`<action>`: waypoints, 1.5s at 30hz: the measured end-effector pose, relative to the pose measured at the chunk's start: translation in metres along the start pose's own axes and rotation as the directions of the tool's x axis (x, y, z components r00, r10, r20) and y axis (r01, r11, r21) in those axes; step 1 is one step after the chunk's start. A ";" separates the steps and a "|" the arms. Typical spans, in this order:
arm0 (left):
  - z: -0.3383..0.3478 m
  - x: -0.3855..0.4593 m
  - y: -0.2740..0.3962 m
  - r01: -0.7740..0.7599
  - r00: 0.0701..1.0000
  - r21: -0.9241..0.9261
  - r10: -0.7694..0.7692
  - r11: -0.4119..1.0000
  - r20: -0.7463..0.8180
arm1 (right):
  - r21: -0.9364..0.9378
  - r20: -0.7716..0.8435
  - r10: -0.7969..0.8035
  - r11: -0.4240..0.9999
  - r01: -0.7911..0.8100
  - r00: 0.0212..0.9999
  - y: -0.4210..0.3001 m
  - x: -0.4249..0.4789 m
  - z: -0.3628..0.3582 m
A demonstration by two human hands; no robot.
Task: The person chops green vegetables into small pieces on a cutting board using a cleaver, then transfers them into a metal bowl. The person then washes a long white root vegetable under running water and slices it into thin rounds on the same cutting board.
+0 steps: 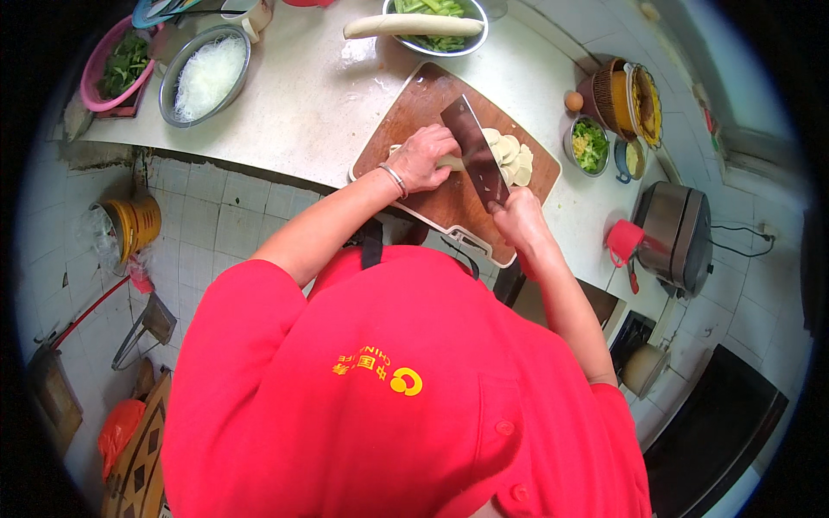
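Note:
My left hand presses down on a pale, peeled stick-shaped vegetable, its fingers bent and mostly covering it. My right hand grips the handle of a broad-bladed cleaver. The blade stands just right of the left fingers, between the vegetable and a heap of thin, pale, round slices. All of this is on a brown wooden cutting board with a light rim, set at an angle near the counter's front edge. The blade hides whether it touches the board.
Behind the board, a bowl of cut greens has a long pale vegetable across it. A metal bowl of white noodles and a pink basin stand left. Rightward are an egg, a bowl of chopped greens, a red cup and a rice cooker.

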State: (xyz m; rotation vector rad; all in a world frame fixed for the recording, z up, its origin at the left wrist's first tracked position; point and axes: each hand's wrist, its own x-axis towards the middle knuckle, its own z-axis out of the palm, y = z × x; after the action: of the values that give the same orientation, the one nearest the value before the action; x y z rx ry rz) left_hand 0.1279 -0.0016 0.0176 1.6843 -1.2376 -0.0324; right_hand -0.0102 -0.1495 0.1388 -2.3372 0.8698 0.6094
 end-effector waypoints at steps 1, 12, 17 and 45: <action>0.000 -0.001 0.000 0.009 1.000 -0.016 -0.008 1.000 0.005 | 0.000 0.039 0.043 0.999 -0.043 0.998 -0.004 0.002 0.000; -0.001 -0.005 -0.001 0.028 0.999 -0.012 -0.028 1.000 0.019 | -0.157 -0.144 -0.247 0.962 0.224 0.958 0.006 0.058 0.040; -0.005 -0.004 -0.004 0.038 0.999 0.007 -0.038 0.999 -0.012 | -0.036 -0.137 -0.146 0.989 0.142 0.980 -0.011 0.005 0.002; -0.011 -0.010 -0.003 0.039 0.998 -0.003 -0.039 0.999 -0.056 | -0.076 -0.033 -0.065 0.995 0.062 0.997 -0.009 -0.004 0.001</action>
State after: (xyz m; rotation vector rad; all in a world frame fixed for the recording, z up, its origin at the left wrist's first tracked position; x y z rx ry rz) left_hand 0.1313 0.0129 0.0163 1.6969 -1.1633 -0.0098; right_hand -0.0072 -0.1414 0.1434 -2.4405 0.7974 0.5849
